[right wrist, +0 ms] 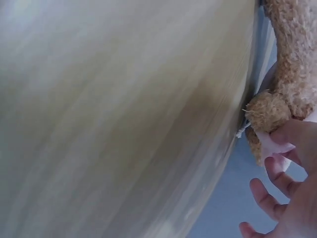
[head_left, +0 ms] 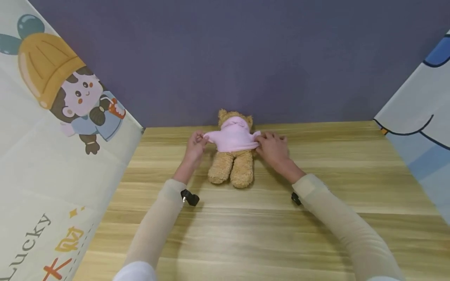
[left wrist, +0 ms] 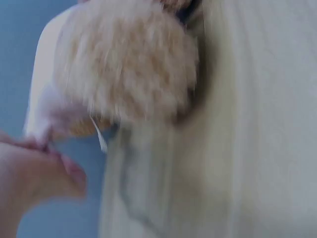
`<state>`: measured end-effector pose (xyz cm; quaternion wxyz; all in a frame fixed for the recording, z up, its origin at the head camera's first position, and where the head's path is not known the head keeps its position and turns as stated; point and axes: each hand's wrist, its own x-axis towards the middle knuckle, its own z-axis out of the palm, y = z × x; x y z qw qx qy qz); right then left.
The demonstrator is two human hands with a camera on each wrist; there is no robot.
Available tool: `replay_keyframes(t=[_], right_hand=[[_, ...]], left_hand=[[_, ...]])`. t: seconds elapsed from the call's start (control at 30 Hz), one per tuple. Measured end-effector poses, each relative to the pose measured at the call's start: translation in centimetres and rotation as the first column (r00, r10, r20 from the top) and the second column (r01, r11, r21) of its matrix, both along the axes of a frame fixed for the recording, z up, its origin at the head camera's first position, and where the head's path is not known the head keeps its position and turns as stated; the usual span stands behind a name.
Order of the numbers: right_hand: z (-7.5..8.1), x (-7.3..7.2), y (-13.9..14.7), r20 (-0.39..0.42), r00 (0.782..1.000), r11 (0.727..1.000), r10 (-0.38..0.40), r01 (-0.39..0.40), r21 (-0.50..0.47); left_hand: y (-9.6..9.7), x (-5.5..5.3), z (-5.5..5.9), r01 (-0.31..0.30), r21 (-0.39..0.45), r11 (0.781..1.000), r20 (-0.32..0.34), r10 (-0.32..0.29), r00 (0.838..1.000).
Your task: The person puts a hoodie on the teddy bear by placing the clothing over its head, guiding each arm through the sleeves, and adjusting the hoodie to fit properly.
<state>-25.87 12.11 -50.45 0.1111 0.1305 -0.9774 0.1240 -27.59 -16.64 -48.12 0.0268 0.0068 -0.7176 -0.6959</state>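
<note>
A brown plush teddy bear (head_left: 241, 168) lies on its back with its legs toward me. A pink shirt (head_left: 233, 138) covers its chest and lower face; the ears show above the collar. My left hand (head_left: 196, 146) pinches the end of the sleeve on the left, and that cloth also shows in the left wrist view. On the other side, my right hand (head_left: 275, 150) pinches the shirt's cloth between thumb and forefinger. In the right wrist view, a furry paw (right wrist: 269, 110) sits bare beside the pinched pink cloth (right wrist: 271, 145). The bear's eyes are hidden.
The wooden tabletop (head_left: 225, 234) ends at a dark grey-blue wall (head_left: 225, 58) just behind the bear. A printed cartoon sheet (head_left: 105, 164) borders the left side, another sheet (head_left: 415, 128) the right. Black wrist cameras (head_left: 190, 198) hang below the sleeves.
</note>
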Motion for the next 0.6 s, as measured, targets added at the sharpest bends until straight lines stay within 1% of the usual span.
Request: replay_keyframes(t=[0.03,0.07,0.1,0.13,0.17,0.2,0.23,0.27,0.3,0.37,0.4,0.43,0.47,0.5,0.6], right_hand=[[-0.1,-0.1,0.2,0.0,1.0,1.0,-0.01,0.01,0.002],[-0.3,-0.2,0.4,-0.001,1.0,1.0,-0.023,0.023,0.001],[-0.3,-0.3,0.6,-0.002,0.999,0.999,-0.034,0.034,-0.003],[-0.3,-0.4,0.9,-0.007,0.999,0.999,-0.041,0.041,-0.005],[-0.2,-0.6,1.1,-0.01,0.999,0.999,-0.047,0.047,-0.006],[-0.1,-0.7,1.2,-0.009,0.999,0.999,-0.052,0.052,-0.009],[0.1,-0.8,1.4,-0.009,0.998,0.998,-0.054,0.054,-0.011],[0.2,-0.9,1.5,-0.006,0.998,0.998,-0.054,0.054,-0.012],[0.4,-1.0,1.5,-0.001,0.999,0.999,-0.052,0.052,-0.011],[0.7,-1.1,1.5,0.014,0.999,0.999,-0.047,0.048,-0.004],[0.8,-1.1,1.5,0.021,0.999,0.999,-0.046,0.046,-0.002],[0.9,-1.2,1.5,0.026,0.999,0.999,-0.044,0.044,-0.002],[0.9,-1.3,1.5,0.031,0.999,0.999,-0.045,0.045,-0.002],[1.0,-1.3,1.5,0.033,0.998,0.999,-0.045,0.046,-0.004],[0.9,-1.6,1.5,0.034,0.999,0.999,-0.039,0.039,-0.009]], left_hand=[[-0.3,0.0,-0.1,0.06,0.079,0.995,0.048,-0.064,0.997],[-0.6,0.0,-0.1,0.125,0.134,0.983,0.097,-0.139,0.986],[-0.9,0.0,-0.2,0.198,0.158,0.967,0.145,-0.221,0.965],[-1.2,-0.1,-0.1,0.274,0.147,0.95,0.184,-0.299,0.936],[-1.4,-0.2,-0.1,0.351,0.117,0.929,0.212,-0.369,0.905],[-1.6,-0.3,0.1,0.409,0.076,0.909,0.227,-0.416,0.881],[-1.7,-0.4,0.3,0.446,0.014,0.895,0.224,-0.437,0.871],[-1.8,-0.5,0.5,0.452,-0.055,0.89,0.208,-0.433,0.877],[-2.0,-0.5,0.6,0.436,-0.132,0.89,0.177,-0.411,0.894],[-2.0,-0.5,0.8,0.348,-0.262,0.9,0.091,-0.336,0.937],[-1.9,-0.5,0.8,0.302,-0.315,0.9,0.05,-0.302,0.952],[-1.8,-0.4,0.8,0.273,-0.349,0.897,0.028,-0.281,0.959],[-1.7,-0.3,0.7,0.265,-0.369,0.891,0.017,-0.279,0.96],[-1.5,-0.2,0.7,0.275,-0.379,0.884,0.014,-0.291,0.957],[-1.1,0.2,0.5,0.327,-0.373,0.868,0.028,-0.342,0.939]])
